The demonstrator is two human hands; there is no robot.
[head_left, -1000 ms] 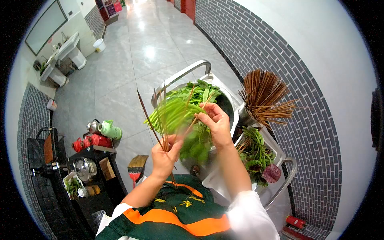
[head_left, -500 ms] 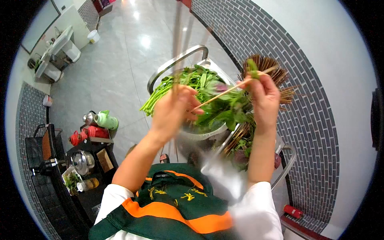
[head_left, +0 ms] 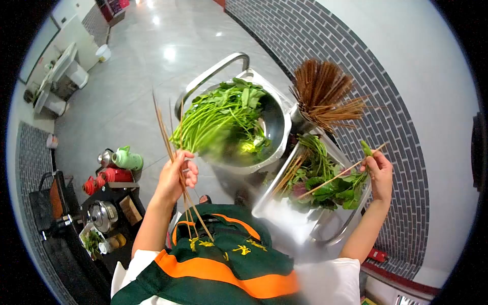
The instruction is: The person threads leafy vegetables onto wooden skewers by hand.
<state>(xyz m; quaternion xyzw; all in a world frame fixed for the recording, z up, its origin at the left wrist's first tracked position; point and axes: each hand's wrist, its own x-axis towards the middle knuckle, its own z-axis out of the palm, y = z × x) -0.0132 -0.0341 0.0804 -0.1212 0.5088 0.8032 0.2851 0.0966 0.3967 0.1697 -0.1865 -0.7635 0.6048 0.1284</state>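
Observation:
My left hand (head_left: 176, 175) is closed around several thin wooden skewers (head_left: 198, 218), which reach up past the fingers and down toward my apron. Off to the right, my right hand (head_left: 381, 175) pinches one wooden skewer (head_left: 333, 178) with leafy greens (head_left: 351, 190) on it; a green stem end sticks up above the fingers. That skewer slants over a white tray (head_left: 268, 195) holding leafy bunches and more skewers (head_left: 291, 173). Between my hands stands a large metal basin (head_left: 283, 122) with long-stemmed green vegetables (head_left: 223, 109) in it.
A container crammed with brown skewers (head_left: 323, 94) stands behind the tray, by the brick wall. A curved metal handle (head_left: 211, 71) rises behind the basin. At left, a dark low stand holds a lidded pot (head_left: 103, 213); green (head_left: 127, 158) and red flasks are nearby.
My right hand has moved right and down, carrying the skewered greens from beside the basin to above the tray. My left hand has moved left and down with its skewers. My hands are farther apart.

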